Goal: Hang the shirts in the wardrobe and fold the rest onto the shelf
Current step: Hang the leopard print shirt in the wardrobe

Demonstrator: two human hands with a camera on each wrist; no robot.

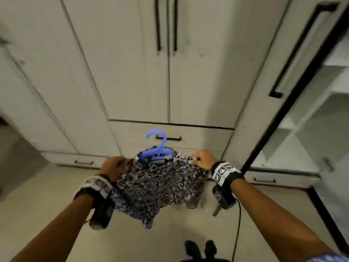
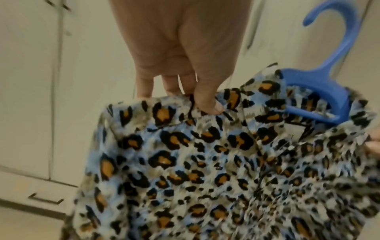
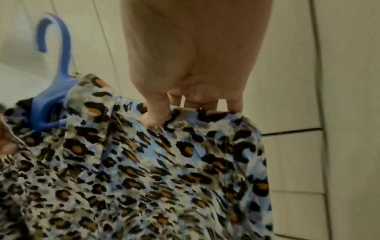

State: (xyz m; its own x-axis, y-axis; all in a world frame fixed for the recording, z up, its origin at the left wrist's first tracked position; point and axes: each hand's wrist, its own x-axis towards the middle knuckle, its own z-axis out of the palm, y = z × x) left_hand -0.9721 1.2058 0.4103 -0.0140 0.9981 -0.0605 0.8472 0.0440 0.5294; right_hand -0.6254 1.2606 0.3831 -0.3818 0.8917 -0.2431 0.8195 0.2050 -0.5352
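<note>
Both shoulders of the leopard-print fabric shirt (image 1: 156, 188) are pinched by the left hand (image 1: 112, 167) and right hand (image 1: 204, 159), lower centre; the blue plastic hanger (image 1: 157, 152) should be kept level.

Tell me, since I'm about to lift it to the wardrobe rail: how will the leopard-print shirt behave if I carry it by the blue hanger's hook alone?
The shirt looks thin and floppy: it sags between the left hand and right hand. It probably weighs little. It could slide askew on the hanger, whose arms sit hidden under loose fabric.
</note>
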